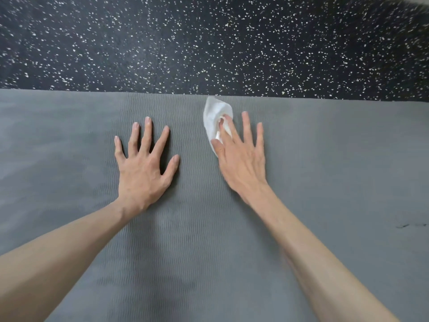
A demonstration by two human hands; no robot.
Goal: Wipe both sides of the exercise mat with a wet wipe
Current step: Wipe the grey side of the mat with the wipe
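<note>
A grey exercise mat (199, 228) with a fine wavy ribbed surface lies flat on the floor and fills the lower two thirds of the head view. My left hand (142, 163) rests flat on the mat with its fingers spread and holds nothing. My right hand (239, 154) lies to its right, fingers straight, pressing a crumpled white wet wipe (217, 115) onto the mat close to the far edge. The wipe sticks out beyond my thumb and index finger; part of it is hidden under them.
Beyond the mat's far edge runs black rubber flooring (209, 43) speckled with white flecks. A small dark mark (404, 226) shows on the mat at the far right. The mat extends past both sides of the view.
</note>
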